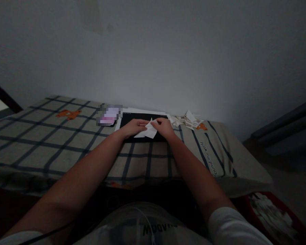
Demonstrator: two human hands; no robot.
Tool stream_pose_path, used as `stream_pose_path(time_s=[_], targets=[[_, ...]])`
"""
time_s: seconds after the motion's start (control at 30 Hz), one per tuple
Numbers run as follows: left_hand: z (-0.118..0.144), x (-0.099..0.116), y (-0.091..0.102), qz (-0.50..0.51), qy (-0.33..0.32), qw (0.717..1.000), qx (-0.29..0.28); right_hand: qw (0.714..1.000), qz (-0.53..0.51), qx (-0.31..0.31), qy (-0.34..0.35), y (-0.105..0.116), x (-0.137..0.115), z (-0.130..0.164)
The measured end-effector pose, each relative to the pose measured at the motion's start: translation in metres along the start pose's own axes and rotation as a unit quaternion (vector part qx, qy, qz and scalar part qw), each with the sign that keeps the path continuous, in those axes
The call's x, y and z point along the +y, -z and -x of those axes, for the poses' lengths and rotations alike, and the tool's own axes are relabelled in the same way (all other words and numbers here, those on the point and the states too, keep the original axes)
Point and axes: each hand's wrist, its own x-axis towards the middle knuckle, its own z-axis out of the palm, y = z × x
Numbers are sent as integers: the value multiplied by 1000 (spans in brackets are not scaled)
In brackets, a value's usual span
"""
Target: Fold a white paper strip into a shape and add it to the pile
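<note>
A small white folded paper (148,131) lies on a black flat board (129,118) on the bed. My left hand (134,126) presses on the paper's left side, fingers pointing right. My right hand (163,126) pinches the paper's right edge near its upper point. Both hands meet over the paper at the board's middle.
The board rests on a beige sheet with dark blue checks and orange bear prints (68,114). A pile of folded paper pieces (188,120) lies to the right by the wall. A blurred pinkish object (109,115) sits left of the board. A red container with white pieces (270,211) stands on the floor, lower right.
</note>
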Motion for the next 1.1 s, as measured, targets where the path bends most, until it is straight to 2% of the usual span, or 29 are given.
stream_pose_path(time_s=[0.27,0.67,0.93,1.1], targets=[[0,-2,1,-46,-7,999,21,1000,-3,-16,-8,0,2,0],[-3,-4,1,-104,-19,992,65,1000,0,1,-18,-4,-2,1],[-2,-2,-3,-128,-32,986,100,998,-38,7,-41,-7,-4,0],[-2,0,-5,-127,-37,979,158,993,-107,-5,-47,-10,1,-2]])
